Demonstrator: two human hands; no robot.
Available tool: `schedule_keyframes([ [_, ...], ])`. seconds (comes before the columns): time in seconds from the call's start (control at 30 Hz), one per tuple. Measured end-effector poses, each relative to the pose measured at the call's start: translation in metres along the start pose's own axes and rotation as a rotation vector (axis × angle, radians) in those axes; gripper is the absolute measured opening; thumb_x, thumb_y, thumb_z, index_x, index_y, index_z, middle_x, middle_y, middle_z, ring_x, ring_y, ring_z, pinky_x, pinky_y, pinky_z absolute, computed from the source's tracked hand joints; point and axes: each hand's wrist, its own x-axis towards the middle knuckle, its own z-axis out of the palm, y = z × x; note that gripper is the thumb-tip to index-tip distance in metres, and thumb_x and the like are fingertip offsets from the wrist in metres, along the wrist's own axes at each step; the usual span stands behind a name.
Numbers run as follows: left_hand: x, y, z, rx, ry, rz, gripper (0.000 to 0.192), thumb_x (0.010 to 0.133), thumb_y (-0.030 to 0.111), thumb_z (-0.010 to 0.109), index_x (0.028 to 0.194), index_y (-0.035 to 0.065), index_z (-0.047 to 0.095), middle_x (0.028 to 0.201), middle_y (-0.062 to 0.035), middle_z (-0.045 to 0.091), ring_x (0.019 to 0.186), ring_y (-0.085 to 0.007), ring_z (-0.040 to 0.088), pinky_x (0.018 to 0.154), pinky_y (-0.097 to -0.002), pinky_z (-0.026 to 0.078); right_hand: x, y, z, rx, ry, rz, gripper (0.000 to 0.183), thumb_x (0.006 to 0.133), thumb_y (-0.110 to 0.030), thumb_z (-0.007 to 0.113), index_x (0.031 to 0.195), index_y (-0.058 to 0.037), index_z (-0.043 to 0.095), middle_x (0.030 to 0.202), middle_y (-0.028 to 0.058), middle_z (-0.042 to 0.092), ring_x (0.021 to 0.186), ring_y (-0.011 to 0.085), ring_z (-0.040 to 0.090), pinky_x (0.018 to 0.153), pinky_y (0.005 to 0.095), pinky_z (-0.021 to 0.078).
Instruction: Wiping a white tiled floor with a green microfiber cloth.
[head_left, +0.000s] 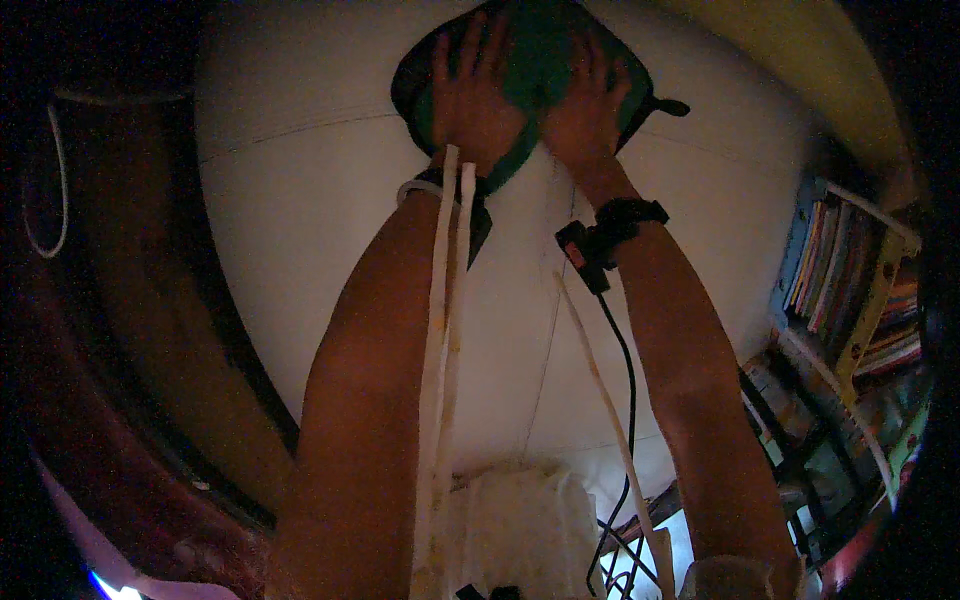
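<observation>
Both of my hands lie side by side on a dark green cloth item with black edging (541, 67), perhaps a pot holder, with a small loop at its right corner. My left hand (476, 105) presses its left part, palm down, fingers spread. On its right part my right hand (589, 105) rests the same way. The item lies on a pale tiled floor (510, 300). A black strap with a small device (600, 236) and a cable circles my right wrist. A pale band and a dark strap are on my left wrist. Neither hand grips anything.
Pale cords (442, 330) hang before my left forearm, another (600, 375) near the right. A shelf frame (795, 255) holding books or magazines (832, 262) stands at right. Dark furniture or fabric (157, 262) curves along the left. The scene is dim.
</observation>
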Motion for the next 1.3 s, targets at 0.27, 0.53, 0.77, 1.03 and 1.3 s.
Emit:
schedule_keyframes([
  [0.27,0.026,-0.003,0.002,-0.041,0.041,-0.031,0.066,0.074,0.031,0.057,0.132,0.0060,0.041,0.142,-0.0083,0.033,0.135,-0.0245,0.023,0.109,-0.0496,0.012,0.013,0.006,-0.002,-0.014,0.020,-0.040,0.066,0.076,-0.032,0.059,0.130,-0.0008,0.039,0.141,0.0139,0.031,0.132,0.0276,0.024,0.106,0.0505,0.0157],
  [0.53,0.012,-0.005,-0.001,-0.009,0.098,0.000,0.065,0.073,0.029,0.058,0.132,0.0060,0.040,0.141,-0.0088,0.034,0.134,-0.0245,0.023,0.109,-0.0485,0.013,0.004,-0.021,-0.016,-0.171,-0.035,0.084,0.055,0.080,-0.030,0.049,0.127,-0.0020,0.046,0.141,0.0137,0.033,0.133,0.0297,0.024,0.106,0.0553,0.0113],
  [0.77,-0.053,0.038,-0.007,-0.080,0.108,-0.055,0.065,0.073,0.027,0.059,0.132,0.0059,0.040,0.141,-0.0092,0.034,0.134,-0.0245,0.024,0.110,-0.0474,0.014,-0.065,-0.022,-0.023,-0.080,0.048,0.143,0.053,0.082,-0.029,0.045,0.128,-0.0014,0.046,0.143,0.0130,0.031,0.134,0.0280,0.022,0.108,0.0551,0.0079],
  [1.03,-0.156,0.034,-0.056,-0.127,0.018,-0.079,0.064,0.076,0.030,0.058,0.133,0.0065,0.041,0.141,-0.0059,0.035,0.134,-0.0224,0.026,0.109,-0.0476,0.013,-0.147,-0.092,-0.069,0.160,-0.078,0.133,0.052,0.078,-0.021,0.048,0.125,0.0009,0.048,0.145,0.0139,0.026,0.136,0.0295,0.016,0.107,0.0564,0.0083],
  [1.3,-0.346,0.074,-0.118,-0.129,-0.270,-0.214,0.069,0.076,0.041,0.054,0.135,0.0086,0.039,0.145,-0.0083,0.028,0.137,-0.0248,0.019,0.110,-0.0482,0.008,-0.324,-0.148,-0.104,0.306,-0.299,-0.185,0.048,0.076,-0.026,0.055,0.117,0.0007,0.055,0.145,0.0099,0.025,0.138,0.0248,0.012,0.108,0.0548,0.0057],
])
